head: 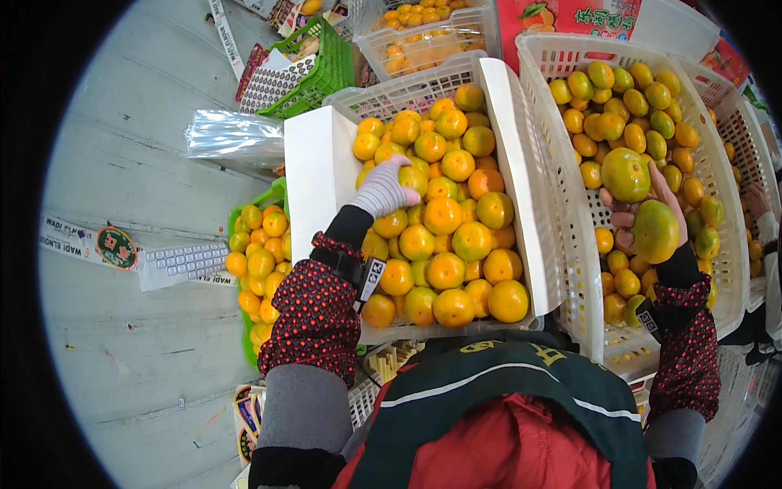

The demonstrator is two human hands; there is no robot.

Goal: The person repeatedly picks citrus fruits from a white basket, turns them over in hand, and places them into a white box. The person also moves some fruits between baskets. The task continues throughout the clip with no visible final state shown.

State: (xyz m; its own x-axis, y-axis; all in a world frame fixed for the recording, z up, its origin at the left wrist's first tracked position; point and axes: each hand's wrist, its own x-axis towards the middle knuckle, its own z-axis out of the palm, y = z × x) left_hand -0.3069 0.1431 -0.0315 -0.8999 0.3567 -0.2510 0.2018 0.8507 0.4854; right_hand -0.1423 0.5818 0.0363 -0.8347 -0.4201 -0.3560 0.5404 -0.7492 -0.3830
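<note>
My left hand [382, 186], in a striped glove with bare fingertips, reaches into the middle crate [406, 95] and has its fingers around a yellow-green mandarin [413, 180] among many orange ones. White paper sheets [519, 183] line that crate's sides. On the right, my right hand [669, 195] holds two greenish mandarins, an upper one [625, 175] and a lower one [655, 231], above a white plastic crate [577, 293] of smaller citrus fruits [635, 102].
Green baskets stand at the lower left [249, 342] and upper left [336, 67]. Clear plastic bags [235, 137] lie beside the middle crate. A clear crate [427, 40] of fruit is behind it. At the far right, another person's hand [757, 200] is near another crate.
</note>
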